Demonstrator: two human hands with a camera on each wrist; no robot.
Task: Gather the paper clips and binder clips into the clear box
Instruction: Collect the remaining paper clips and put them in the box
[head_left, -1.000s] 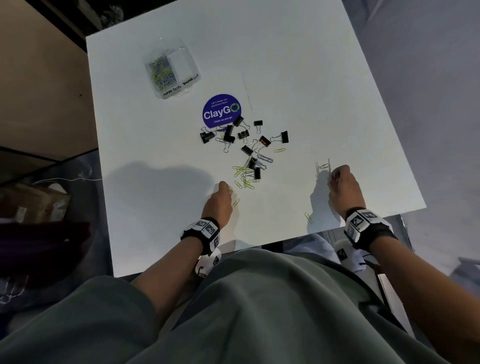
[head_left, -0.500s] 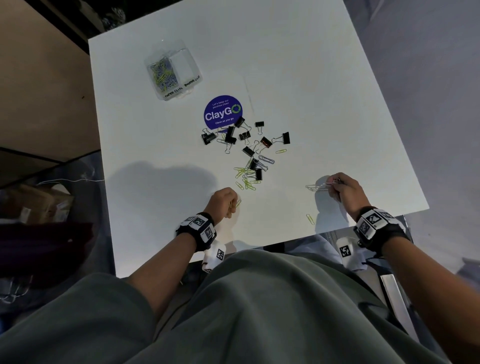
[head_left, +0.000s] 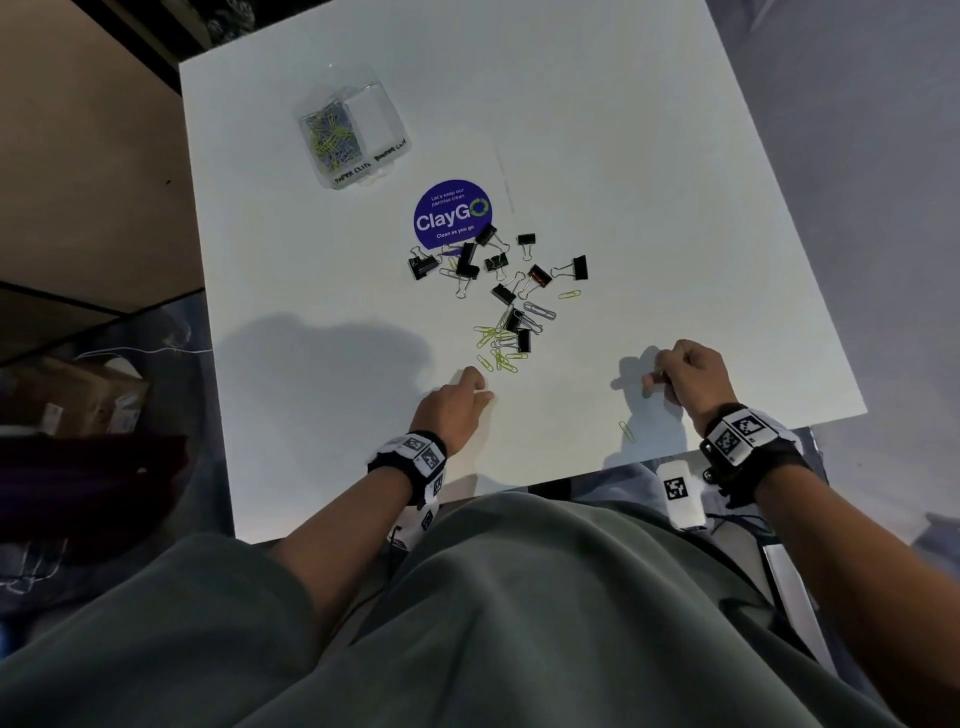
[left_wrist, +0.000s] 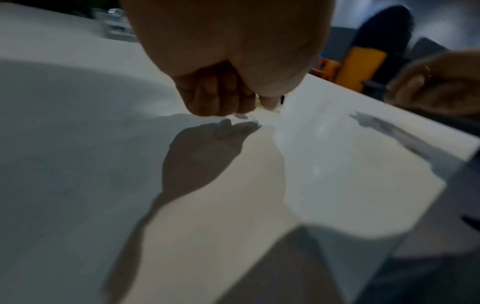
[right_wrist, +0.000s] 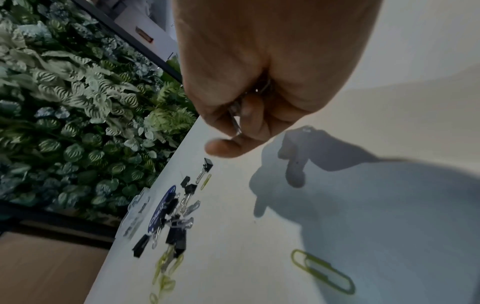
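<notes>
The clear box (head_left: 353, 137) stands at the table's far left, with paper clips in its left compartment. Black binder clips (head_left: 498, 265) lie scattered below a blue sticker (head_left: 452, 215). Yellow and silver paper clips (head_left: 498, 348) lie in a small pile nearer me. My left hand (head_left: 460, 400) is just left of that pile, its curled fingers pinching something small and yellow (left_wrist: 258, 103), seemingly a paper clip. Over the table's right front, my right hand (head_left: 685, 374) grips silver paper clips (right_wrist: 235, 117) in its curled fingers. A lone yellow paper clip (head_left: 627, 431) lies near the front edge.
The white table (head_left: 649, 156) ends just in front of my lap. Its right edge (head_left: 826, 338) is close to my right hand. A plant wall (right_wrist: 78, 102) stands beyond the far side. Boxes (head_left: 88, 400) sit on the floor to the left.
My right hand has lifted the silver paper clips off the table and drawn them into its fingers. My left hand has edged forward toward the yellow pile.
</notes>
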